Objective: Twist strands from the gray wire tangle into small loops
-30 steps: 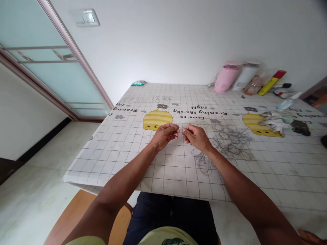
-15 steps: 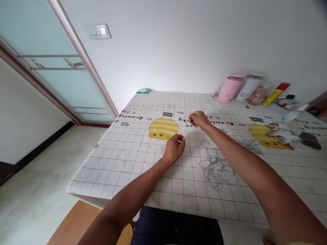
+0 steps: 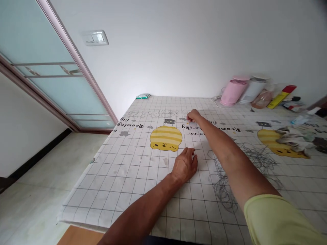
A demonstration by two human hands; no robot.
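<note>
My right hand (image 3: 194,116) reaches to the far part of the table, its fingertips pinched together low over the cloth. What they pinch, if anything, is too small to make out. Just left of those fingertips runs a row of thin grey wire-like loops (image 3: 155,114), laid side by side. My left hand (image 3: 185,164) rests nearer to me on the cloth, fingers loosely curved and the thumb apart, with nothing visible in it. Under and beside my right forearm spreads a loose tangle of thin grey wire-like strands (image 3: 224,194), partly hidden by the arm.
A checked tablecloth (image 3: 122,183) with yellow bear prints covers the table. Along the wall stand a pink container (image 3: 233,92), a white container (image 3: 251,90), a bottle (image 3: 262,98) and a yellow-red box (image 3: 282,97). A crumpled cloth (image 3: 297,139) lies right; a green-white packet (image 3: 143,96) sits far left.
My right hand has moved farther out, to the right end of the loop row. My left hand stays low over the near cloth. The view has shifted slightly, bringing a yellow-green sleeve in.
</note>
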